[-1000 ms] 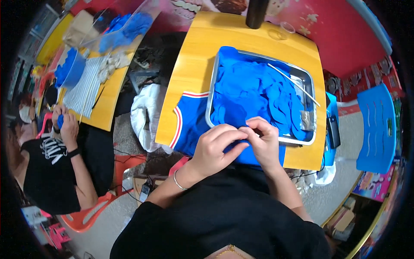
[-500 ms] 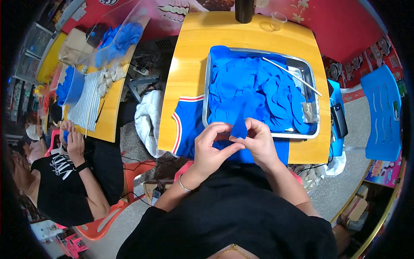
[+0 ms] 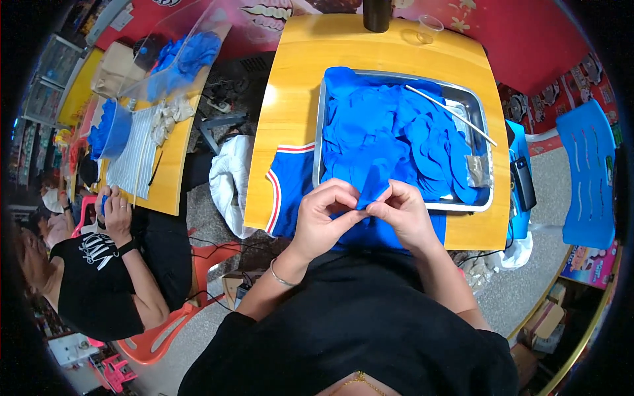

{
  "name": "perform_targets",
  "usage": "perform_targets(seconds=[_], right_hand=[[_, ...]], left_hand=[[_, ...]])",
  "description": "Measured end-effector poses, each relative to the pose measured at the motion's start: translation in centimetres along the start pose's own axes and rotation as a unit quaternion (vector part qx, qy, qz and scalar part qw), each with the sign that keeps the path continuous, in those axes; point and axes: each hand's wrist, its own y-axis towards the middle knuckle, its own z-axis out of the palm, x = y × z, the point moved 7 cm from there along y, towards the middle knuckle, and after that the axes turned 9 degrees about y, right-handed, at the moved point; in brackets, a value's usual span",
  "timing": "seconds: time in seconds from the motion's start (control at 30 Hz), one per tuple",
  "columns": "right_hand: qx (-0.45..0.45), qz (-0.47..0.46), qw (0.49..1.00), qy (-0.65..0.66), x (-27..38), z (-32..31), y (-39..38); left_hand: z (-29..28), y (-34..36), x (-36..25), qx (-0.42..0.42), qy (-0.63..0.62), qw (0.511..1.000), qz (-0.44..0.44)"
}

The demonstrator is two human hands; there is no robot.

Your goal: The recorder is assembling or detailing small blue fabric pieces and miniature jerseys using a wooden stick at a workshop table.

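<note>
Pinching a thin, folded blue piece (image 3: 374, 185) at the near edge of a shiny metal tray (image 3: 459, 207), the left hand (image 3: 329, 210) and right hand (image 3: 404, 212) meet; inside the tray lies a wavy heap of limp, rounded blue sheets (image 3: 370, 125), crossed by a slim stick (image 3: 451, 115).

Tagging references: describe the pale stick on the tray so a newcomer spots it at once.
Start at the central yellow table and its metal tray full of blue pieces. Across the tray's upper right slants the stick, its lower end past the right rim; thin, straight and pale, unlike the flat blue pieces.
</note>
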Motion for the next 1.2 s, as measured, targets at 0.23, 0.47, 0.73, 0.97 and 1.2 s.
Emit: perform_targets(seconds=[0.23, 0.47, 0.73, 0.97, 1.2], right_hand=[[-0.025, -0.039, 0.996, -0.079, 0.5, 0.3, 0.7], [-0.066, -0.193, 0.913, -0.354, 2.0, 0.9, -1.3], [-0.092, -0.221, 0.87, -0.43, 3.0, 1.5, -0.8], [-0.102, -0.24, 0.898, -0.355, 4.1, 2.4, 0.5], [-0.076, -0.21, 0.885, -0.409, 3.8, 2.3, 0.2]], left_hand=[[-0.5, 0.4, 1.8, -0.063, -0.165, 0.983, -0.056], [0.0, 0.0, -1.1, -0.074, 0.242, 0.967, 0.019], [-0.6, -0.5, 1.2, -0.037, 0.051, 0.996, -0.071], [0.9, -0.5, 2.8, 0.0, -0.328, 0.923, -0.2], [1.7, -1.6, 3.8, -0.059, -0.376, 0.893, -0.242]])
